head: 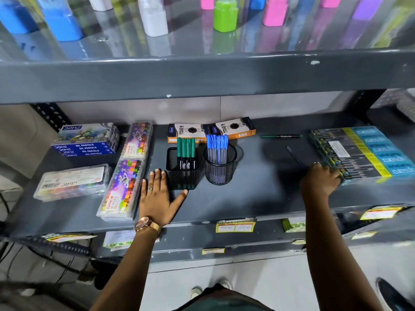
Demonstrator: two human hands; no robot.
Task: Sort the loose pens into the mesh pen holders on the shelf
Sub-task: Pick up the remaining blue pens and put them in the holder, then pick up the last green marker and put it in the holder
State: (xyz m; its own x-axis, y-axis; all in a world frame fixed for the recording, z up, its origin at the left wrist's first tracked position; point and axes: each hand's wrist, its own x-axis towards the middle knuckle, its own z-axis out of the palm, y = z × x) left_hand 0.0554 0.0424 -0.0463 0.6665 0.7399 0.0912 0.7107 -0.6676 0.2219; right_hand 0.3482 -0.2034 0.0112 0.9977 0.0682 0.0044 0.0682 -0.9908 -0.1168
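Note:
Two black mesh holders stand mid-shelf. The square holder (pixel 181 176) contains several green-capped pens (pixel 186 149); the round holder (pixel 219 169) contains several blue-capped pens (pixel 217 144). My left hand (pixel 157 194) lies flat and open on the shelf just left of the square holder, its thumb at the holder's base. A loose green pen (pixel 280 136) lies at the back right. My right hand (pixel 320 179) is curled over the near end of a thin dark pen (pixel 294 156) that points up-left, beside a stack of boxes.
The grey metal shelf (pixel 258 198) also bears oil pastel boxes (pixel 86 140), crayon packs (pixel 125 176), a clear marker case (pixel 71 182), orange pencil boxes (pixel 211 130) at the back and a stack of blue-and-yellow boxes (pixel 363 151). Coloured bottles stand on the upper shelf (pixel 202 72).

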